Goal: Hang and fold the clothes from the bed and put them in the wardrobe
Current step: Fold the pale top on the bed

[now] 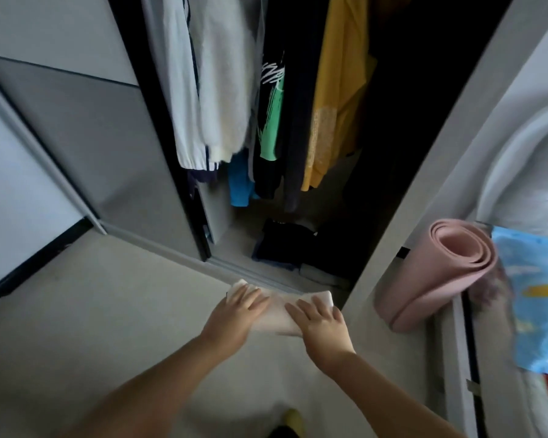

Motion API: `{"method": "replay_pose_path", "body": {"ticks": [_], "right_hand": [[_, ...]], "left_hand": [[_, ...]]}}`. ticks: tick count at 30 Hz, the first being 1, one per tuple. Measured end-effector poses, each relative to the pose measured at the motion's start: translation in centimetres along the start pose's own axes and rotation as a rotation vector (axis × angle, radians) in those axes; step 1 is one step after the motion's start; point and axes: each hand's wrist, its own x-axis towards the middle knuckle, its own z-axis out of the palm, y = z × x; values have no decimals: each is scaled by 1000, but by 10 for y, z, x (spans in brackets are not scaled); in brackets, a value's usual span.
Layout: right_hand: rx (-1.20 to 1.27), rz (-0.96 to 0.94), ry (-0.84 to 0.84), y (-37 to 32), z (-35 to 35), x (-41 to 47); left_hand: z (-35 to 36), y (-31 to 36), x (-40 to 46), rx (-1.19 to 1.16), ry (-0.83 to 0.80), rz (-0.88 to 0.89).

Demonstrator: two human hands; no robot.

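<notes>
Yellow garment (339,99); green-black print top (271,121); pink rolled mat (437,273); white folded cloth (282,308).

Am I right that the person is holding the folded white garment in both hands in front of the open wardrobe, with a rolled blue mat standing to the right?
Nearly: the head view shows the rolled mat is pink, not blue. The rest holds: the left hand and right hand hold the folded white garment before the open wardrobe.

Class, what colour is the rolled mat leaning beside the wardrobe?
Pale pink; the rolled mat shows clearly at right in the head view.
</notes>
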Motion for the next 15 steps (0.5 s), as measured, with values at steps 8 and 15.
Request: {"method": "replay_pose_path", "body": {"ticks": [8,15], "right_hand": [[-37,23,-35,51,7,114],[25,58,-124,58,27,196]], "left_hand": [[24,-64,106,26,-65,-39],[53,-133,166,8,-130,7]]}}
